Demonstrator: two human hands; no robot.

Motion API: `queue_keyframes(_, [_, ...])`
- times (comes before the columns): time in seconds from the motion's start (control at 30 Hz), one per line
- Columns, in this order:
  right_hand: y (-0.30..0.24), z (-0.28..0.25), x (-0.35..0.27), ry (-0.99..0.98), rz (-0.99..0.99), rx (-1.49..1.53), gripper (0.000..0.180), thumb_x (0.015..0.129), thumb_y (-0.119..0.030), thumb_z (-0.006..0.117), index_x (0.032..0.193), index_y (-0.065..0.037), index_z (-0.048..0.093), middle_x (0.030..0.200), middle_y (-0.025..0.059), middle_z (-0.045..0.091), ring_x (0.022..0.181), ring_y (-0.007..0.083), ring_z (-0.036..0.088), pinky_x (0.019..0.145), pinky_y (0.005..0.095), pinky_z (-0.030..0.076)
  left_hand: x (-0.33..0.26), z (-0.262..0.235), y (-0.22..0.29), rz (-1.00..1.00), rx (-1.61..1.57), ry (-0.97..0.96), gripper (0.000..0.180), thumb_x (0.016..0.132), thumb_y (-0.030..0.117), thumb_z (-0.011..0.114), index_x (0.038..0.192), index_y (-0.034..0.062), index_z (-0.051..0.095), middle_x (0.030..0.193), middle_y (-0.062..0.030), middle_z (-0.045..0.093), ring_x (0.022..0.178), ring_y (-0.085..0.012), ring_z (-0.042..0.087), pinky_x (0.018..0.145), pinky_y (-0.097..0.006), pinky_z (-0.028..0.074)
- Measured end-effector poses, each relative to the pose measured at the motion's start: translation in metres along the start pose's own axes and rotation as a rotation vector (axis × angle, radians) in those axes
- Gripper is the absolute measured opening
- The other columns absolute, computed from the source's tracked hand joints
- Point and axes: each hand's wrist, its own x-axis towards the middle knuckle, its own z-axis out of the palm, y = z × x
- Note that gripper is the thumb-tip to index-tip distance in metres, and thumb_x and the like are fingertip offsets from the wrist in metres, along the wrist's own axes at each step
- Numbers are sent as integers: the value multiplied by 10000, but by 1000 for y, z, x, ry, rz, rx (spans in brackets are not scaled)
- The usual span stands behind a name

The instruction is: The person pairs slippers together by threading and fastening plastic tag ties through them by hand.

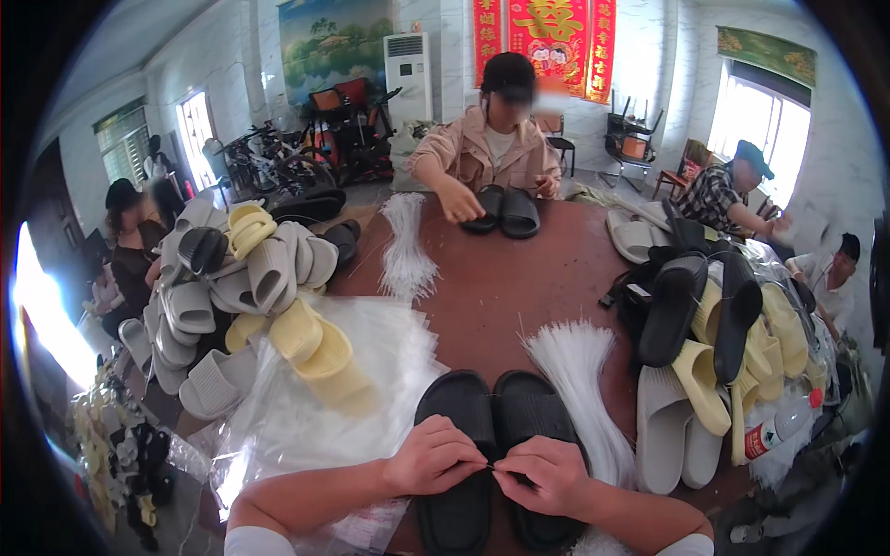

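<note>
A pair of black moulded foam slide sandals [491,435] is laid side by side on the round brown table [519,278], at its near edge. Above them, the left hand [432,456] and right hand [547,474] meet, fingertips of each pinched on a thin white plastic tie [490,468] (barely visible).

Risk, as judged: the tie could slip from so fine a pinch, or the loose pair could be nudged apart.

Just left of the pair, a stack of clear plastic bags [324,408] is spread; just right, a bundle of white ties [579,389] is fanned. Beyond those, grey and yellow slides [241,296] are piled left, black and yellow slides [714,343] right. Far wall, behind the seated co-worker [491,139]: red hanging banners with gold characters [547,37], a landscape painting [334,46] to their left.
</note>
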Motion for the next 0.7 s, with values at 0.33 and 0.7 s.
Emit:
queue_keyframes(0.33, [-3,-9,9,60,-5,-112,211,736,-21,784,919,-53,684,823,72,660,751,243,670,679,342,554,6,3,-5,-28,-7,16,204,734,55,799,901,109,693,859,-29,679,743,-218,611,674,-348,454])
queue_keyframes(0.7, [-53,-26,-10,-759,423,-535,551,929,-497,584,1312,-102,554,1090,190,628,944,348,634,780,417,514,-9,17,-13,-226,-272,173,295,840,21,668,1120,37,575,1014,-143,597,803,-236,566,679,-309,437])
